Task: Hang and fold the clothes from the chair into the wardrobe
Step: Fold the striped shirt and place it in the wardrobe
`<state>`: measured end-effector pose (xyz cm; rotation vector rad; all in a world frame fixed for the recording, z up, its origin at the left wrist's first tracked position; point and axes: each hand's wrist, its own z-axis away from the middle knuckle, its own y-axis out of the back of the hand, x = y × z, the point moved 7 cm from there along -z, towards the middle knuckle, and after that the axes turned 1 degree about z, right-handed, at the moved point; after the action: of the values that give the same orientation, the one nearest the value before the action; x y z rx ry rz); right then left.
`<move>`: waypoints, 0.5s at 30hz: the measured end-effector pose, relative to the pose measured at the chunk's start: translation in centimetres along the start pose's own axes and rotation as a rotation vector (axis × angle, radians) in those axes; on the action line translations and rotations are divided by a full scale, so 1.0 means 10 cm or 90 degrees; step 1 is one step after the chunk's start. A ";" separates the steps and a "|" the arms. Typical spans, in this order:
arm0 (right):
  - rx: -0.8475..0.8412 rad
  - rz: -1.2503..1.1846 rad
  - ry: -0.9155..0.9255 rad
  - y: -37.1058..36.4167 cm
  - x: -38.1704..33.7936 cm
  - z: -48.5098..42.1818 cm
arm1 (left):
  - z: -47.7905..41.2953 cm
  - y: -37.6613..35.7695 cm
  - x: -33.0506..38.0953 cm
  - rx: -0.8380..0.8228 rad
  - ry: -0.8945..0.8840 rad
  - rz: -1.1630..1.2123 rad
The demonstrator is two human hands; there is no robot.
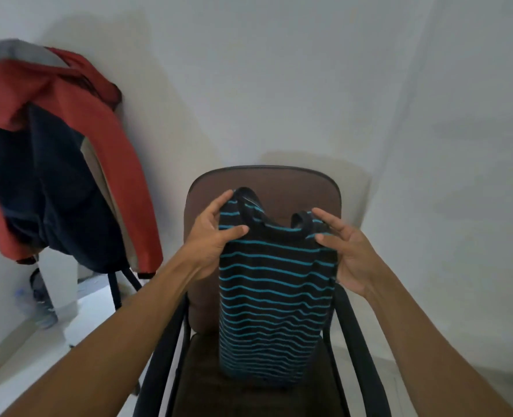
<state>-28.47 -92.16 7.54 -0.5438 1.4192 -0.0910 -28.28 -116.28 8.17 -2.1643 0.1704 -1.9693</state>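
Observation:
A black shirt with thin blue stripes [276, 284] hangs folded lengthwise above the seat of a brown chair [279, 188]. My left hand [216, 236] pinches the shirt's left shoulder between thumb and fingers. My right hand [348, 251] pinches the right shoulder near the collar, its other fingers spread. The shirt's lower end touches the dark seat cushion [201, 371]. No wardrobe is in view.
A red, navy and beige jacket [62, 164] hangs on the white wall at the left, with dark straps dangling below it. Shoes [38, 299] lie on the floor at the lower left. The chair has black armrests [357, 341] on both sides, and white walls stand behind.

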 end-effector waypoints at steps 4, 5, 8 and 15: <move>0.019 -0.020 -0.053 0.18 0.40 -0.17 | -0.05 0.16 -0.40 0.013 0.057 0.022; 0.019 -0.023 -0.066 0.21 0.51 -0.17 | -0.01 0.20 -0.50 0.009 0.073 0.030; 0.001 -0.032 -0.112 0.28 0.89 -0.08 | 0.23 0.31 -0.90 -0.015 0.140 0.056; -0.039 -0.105 -0.344 0.60 2.43 0.82 | 1.44 0.57 -2.41 -0.091 0.407 0.062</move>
<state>-18.11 -93.58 -16.68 -0.6767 0.8527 -0.0279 -16.12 -115.30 -17.71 -1.4796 0.5117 -2.5807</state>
